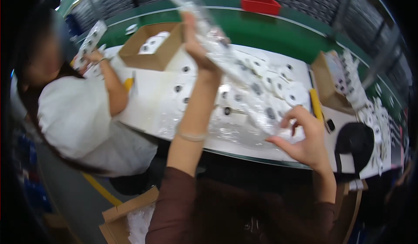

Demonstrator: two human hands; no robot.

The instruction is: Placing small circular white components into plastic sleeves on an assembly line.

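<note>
My left hand (198,48) is raised over the table, its fingers closed on a long clear plastic bag (248,80). The bag slants from the top of the view down to the right. White pieces with dark round spots show in or behind it; the blur hides which. At the bag's lower end is my right hand (307,137), its thumb and forefinger curved and apart. Below the bag, white discs with dark centres (294,94) are spread over the white tabletop (150,89), among crumpled clear plastic (230,133).
A co-worker (82,109) at left handles a strip of similar pieces (90,43). Cardboard boxes (146,63) (328,87) stand at the back and right. A yellow-handled tool (316,104), a black cap (355,146) and a red bin (260,4) are around. An open carton (126,209) sits below.
</note>
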